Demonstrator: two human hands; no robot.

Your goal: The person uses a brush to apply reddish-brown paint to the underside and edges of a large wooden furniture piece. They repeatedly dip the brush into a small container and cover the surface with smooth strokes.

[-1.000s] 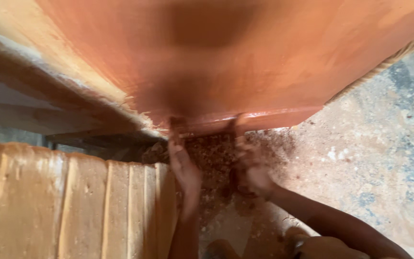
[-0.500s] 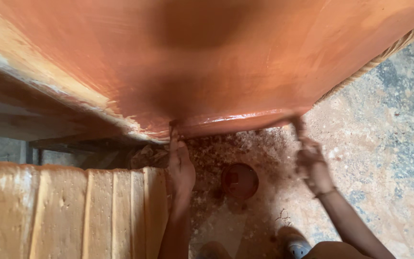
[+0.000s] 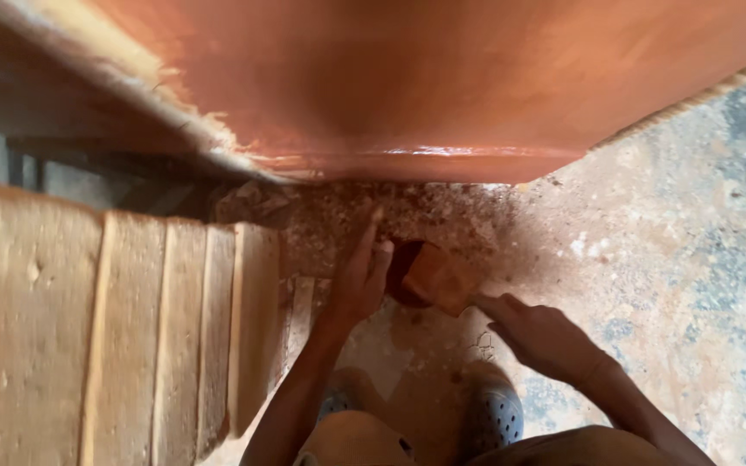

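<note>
My right hand [image 3: 544, 338] pinches an orange-stained pad [image 3: 439, 276] by its near corner and holds it over a small dark round pot [image 3: 401, 269] on the floor. My left hand [image 3: 360, 278] lies along the pot's left side with its fingers stretched out and pointing away from me; whether it touches the rim is unclear. Just above both hands hangs the wet, glossy lower edge of a large orange-brown coated wooden panel [image 3: 442, 95].
Several pale wooden boards [image 3: 123, 336] stand on edge at the left. The concrete floor [image 3: 684, 259] is strewn with sawdust under the panel. My two grey perforated shoes [image 3: 496, 412] are at the bottom. A rope-like trim [image 3: 692, 97] runs along the panel's right edge.
Both hands came down from the panel's lower edge. The right hand swung left and now holds the pad over the pot; the left hand dropped beside the pot.
</note>
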